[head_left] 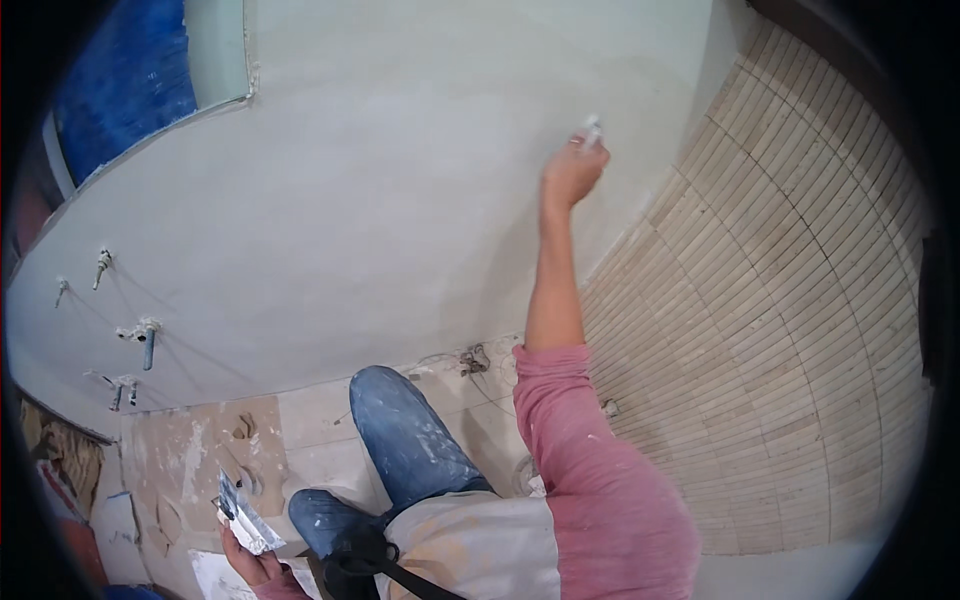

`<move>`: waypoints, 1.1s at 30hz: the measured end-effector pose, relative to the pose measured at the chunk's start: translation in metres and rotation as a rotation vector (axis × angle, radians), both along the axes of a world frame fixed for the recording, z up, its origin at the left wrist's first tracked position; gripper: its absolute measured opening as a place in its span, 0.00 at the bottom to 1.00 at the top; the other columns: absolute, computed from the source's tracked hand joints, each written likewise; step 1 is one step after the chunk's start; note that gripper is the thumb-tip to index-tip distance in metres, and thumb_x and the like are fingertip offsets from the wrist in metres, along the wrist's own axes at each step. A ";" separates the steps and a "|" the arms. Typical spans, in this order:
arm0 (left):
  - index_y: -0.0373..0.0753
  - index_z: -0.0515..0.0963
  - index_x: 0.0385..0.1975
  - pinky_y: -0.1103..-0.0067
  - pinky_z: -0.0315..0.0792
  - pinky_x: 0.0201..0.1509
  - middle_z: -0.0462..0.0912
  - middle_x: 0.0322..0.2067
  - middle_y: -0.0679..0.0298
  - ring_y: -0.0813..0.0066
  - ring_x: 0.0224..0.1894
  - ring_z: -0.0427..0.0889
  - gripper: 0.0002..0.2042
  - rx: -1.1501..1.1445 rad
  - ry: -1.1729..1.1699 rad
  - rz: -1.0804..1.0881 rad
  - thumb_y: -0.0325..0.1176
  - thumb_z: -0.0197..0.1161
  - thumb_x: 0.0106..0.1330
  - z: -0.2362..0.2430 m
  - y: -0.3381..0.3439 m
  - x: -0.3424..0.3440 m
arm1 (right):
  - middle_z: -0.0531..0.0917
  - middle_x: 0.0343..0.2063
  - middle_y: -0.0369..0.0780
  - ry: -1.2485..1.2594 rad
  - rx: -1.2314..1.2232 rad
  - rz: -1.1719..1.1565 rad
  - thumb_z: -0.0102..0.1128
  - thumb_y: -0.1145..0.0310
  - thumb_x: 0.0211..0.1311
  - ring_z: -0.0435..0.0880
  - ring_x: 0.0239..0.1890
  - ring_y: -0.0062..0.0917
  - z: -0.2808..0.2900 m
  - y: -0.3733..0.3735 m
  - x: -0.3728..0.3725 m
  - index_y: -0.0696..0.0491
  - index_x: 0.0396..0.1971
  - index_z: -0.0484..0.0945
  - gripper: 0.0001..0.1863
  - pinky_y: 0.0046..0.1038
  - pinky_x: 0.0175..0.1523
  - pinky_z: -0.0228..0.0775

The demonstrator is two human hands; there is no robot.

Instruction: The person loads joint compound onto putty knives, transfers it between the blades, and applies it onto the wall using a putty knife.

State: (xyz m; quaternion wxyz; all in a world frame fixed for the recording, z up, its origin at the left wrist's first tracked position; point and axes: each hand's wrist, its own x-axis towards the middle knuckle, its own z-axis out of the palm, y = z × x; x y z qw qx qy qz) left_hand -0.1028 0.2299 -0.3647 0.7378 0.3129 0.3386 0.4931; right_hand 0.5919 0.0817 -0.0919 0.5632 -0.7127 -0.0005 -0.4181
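Left of the right hand [577,172], the smooth wall [370,190] leaves open room up to the jutting pipe stubs [149,346]. The ribbed wall [770,240] bars passage on that hand's right; a knee [384,392] stands between it and the left hand [256,562].

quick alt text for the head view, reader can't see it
A person's right hand holds a small, blurred tool up near a pale grey wall; the left hand, lower down, holds a metal blade smeared with white. Pipe fittings stick out of the wall at left, and a ribbed beige surface fills the right side.
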 end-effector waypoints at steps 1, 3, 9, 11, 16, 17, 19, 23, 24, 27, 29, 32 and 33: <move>0.38 0.72 0.52 0.77 0.75 0.49 0.80 0.45 0.64 0.76 0.46 0.80 0.13 -0.002 -0.002 -0.007 0.35 0.49 0.74 0.005 -0.001 0.008 | 0.76 0.47 0.48 -0.151 -0.197 -0.034 0.55 0.64 0.65 0.74 0.48 0.46 -0.003 0.010 -0.020 0.57 0.54 0.75 0.19 0.45 0.51 0.68; 0.37 0.72 0.52 0.77 0.75 0.49 0.81 0.45 0.64 0.75 0.46 0.81 0.13 -0.012 0.014 0.015 0.35 0.49 0.74 0.023 -0.008 0.024 | 0.76 0.46 0.48 -0.367 -0.404 0.027 0.57 0.71 0.63 0.76 0.41 0.44 -0.012 0.035 -0.063 0.56 0.55 0.74 0.20 0.39 0.52 0.68; 0.35 0.73 0.53 0.79 0.79 0.48 0.81 0.46 0.62 0.75 0.46 0.83 0.14 -0.008 -0.041 -0.046 0.32 0.46 0.75 0.027 -0.007 0.041 | 0.77 0.48 0.49 -0.403 -0.532 0.241 0.54 0.69 0.65 0.76 0.50 0.44 -0.031 -0.035 -0.053 0.56 0.52 0.76 0.17 0.42 0.52 0.68; 0.35 0.73 0.53 0.79 0.79 0.48 0.81 0.47 0.63 0.75 0.46 0.82 0.14 -0.020 -0.038 -0.034 0.32 0.45 0.75 0.029 -0.009 0.039 | 0.79 0.48 0.49 -0.208 -0.323 0.094 0.51 0.67 0.68 0.77 0.51 0.44 -0.016 -0.069 -0.016 0.57 0.51 0.77 0.16 0.42 0.53 0.68; 0.36 0.73 0.53 0.79 0.79 0.47 0.81 0.46 0.63 0.76 0.45 0.82 0.14 0.047 -0.008 -0.023 0.33 0.45 0.75 0.013 -0.006 0.021 | 0.80 0.46 0.49 -0.073 -0.174 0.000 0.49 0.65 0.68 0.78 0.48 0.47 0.040 -0.091 0.040 0.57 0.53 0.76 0.18 0.43 0.53 0.68; 0.36 0.72 0.53 0.79 0.79 0.47 0.81 0.46 0.63 0.76 0.45 0.82 0.14 0.037 -0.021 0.000 0.33 0.45 0.75 0.013 -0.007 0.020 | 0.80 0.46 0.49 -0.075 -0.177 0.004 0.49 0.65 0.68 0.78 0.48 0.47 0.041 -0.083 0.039 0.57 0.53 0.76 0.18 0.43 0.53 0.68; 0.36 0.72 0.54 0.79 0.79 0.47 0.81 0.46 0.63 0.76 0.45 0.82 0.14 0.027 -0.032 0.029 0.34 0.45 0.76 0.012 -0.009 0.019 | 0.79 0.46 0.47 -0.149 -0.257 -0.060 0.52 0.69 0.65 0.77 0.47 0.46 0.042 -0.052 0.028 0.54 0.53 0.76 0.18 0.42 0.53 0.68; 0.36 0.71 0.56 0.79 0.78 0.50 0.81 0.47 0.63 0.75 0.47 0.82 0.15 0.014 -0.040 -0.009 0.34 0.46 0.75 0.013 -0.008 0.023 | 0.78 0.49 0.41 -0.502 -0.493 0.028 0.57 0.78 0.55 0.75 0.48 0.41 0.007 0.006 -0.039 0.50 0.53 0.76 0.23 0.41 0.53 0.70; 0.36 0.71 0.56 0.79 0.78 0.50 0.81 0.48 0.62 0.76 0.47 0.82 0.16 -0.013 -0.049 -0.028 0.35 0.46 0.75 0.017 -0.008 0.030 | 0.78 0.49 0.41 -0.502 -0.499 0.026 0.57 0.78 0.55 0.75 0.48 0.41 -0.002 0.004 -0.055 0.50 0.53 0.76 0.23 0.41 0.53 0.70; 0.38 0.73 0.52 0.77 0.76 0.51 0.81 0.46 0.64 0.74 0.47 0.82 0.13 -0.050 -0.054 0.011 0.34 0.51 0.73 0.036 -0.014 0.046 | 0.78 0.49 0.39 -0.495 -0.759 0.402 0.58 0.81 0.50 0.76 0.49 0.41 -0.016 -0.003 -0.077 0.48 0.53 0.77 0.27 0.39 0.52 0.71; 0.38 0.73 0.53 0.76 0.76 0.51 0.81 0.46 0.63 0.73 0.47 0.82 0.13 -0.049 -0.067 0.010 0.34 0.51 0.73 0.044 -0.014 0.052 | 0.78 0.51 0.37 -0.622 -0.733 0.285 0.59 0.83 0.46 0.76 0.50 0.40 -0.005 -0.024 -0.062 0.44 0.53 0.79 0.30 0.37 0.51 0.72; 0.37 0.72 0.54 0.77 0.77 0.51 0.81 0.47 0.62 0.74 0.47 0.82 0.14 -0.074 -0.054 0.007 0.34 0.48 0.74 0.033 -0.011 0.045 | 0.78 0.51 0.34 -0.748 -0.757 0.096 0.59 0.83 0.46 0.76 0.50 0.38 0.047 -0.045 -0.040 0.40 0.55 0.78 0.33 0.35 0.53 0.70; 0.37 0.72 0.54 0.78 0.78 0.50 0.82 0.48 0.62 0.74 0.47 0.83 0.15 -0.089 -0.048 0.007 0.35 0.45 0.75 0.027 -0.010 0.044 | 0.78 0.51 0.34 -0.737 -0.782 0.096 0.59 0.83 0.46 0.76 0.50 0.38 0.061 -0.050 -0.032 0.40 0.55 0.78 0.33 0.35 0.53 0.70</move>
